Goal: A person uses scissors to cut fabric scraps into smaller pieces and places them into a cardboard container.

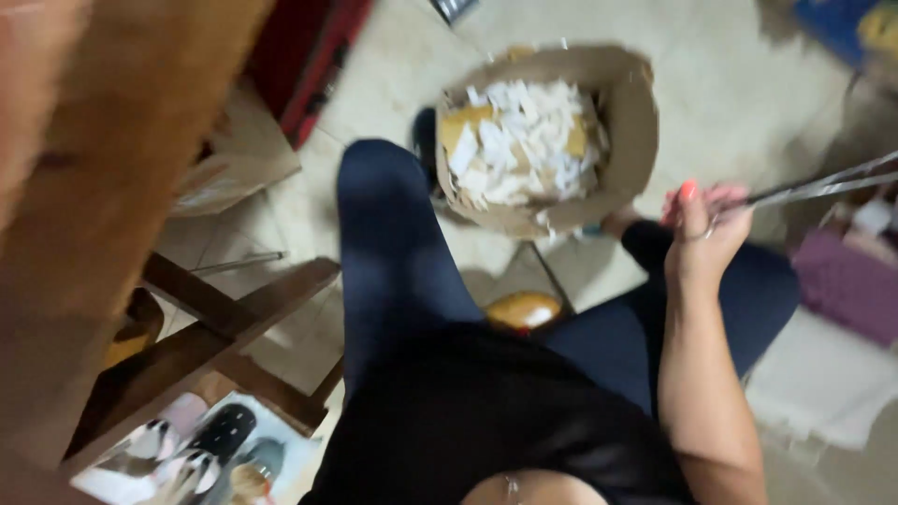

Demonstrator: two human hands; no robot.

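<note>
My right hand (703, 224) is closed around a long thin metal tool (823, 185) that sticks out to the right; blur hides what kind of tool it is. Just left of that hand, a brown cardboard box (632, 122) stands on the tiled floor between my legs, filled with white and yellow paper scraps (524, 140). My legs in dark blue trousers (393, 252) frame the box. My left hand is not in view.
A wooden table (103, 187) with crossed leg braces (215, 318) fills the left side. A glossy printed page (196, 454) lies on the floor beneath it. A purple cloth (847, 281) and a white cloth (823, 379) lie at the right. A small orange object (524, 309) sits between my knees.
</note>
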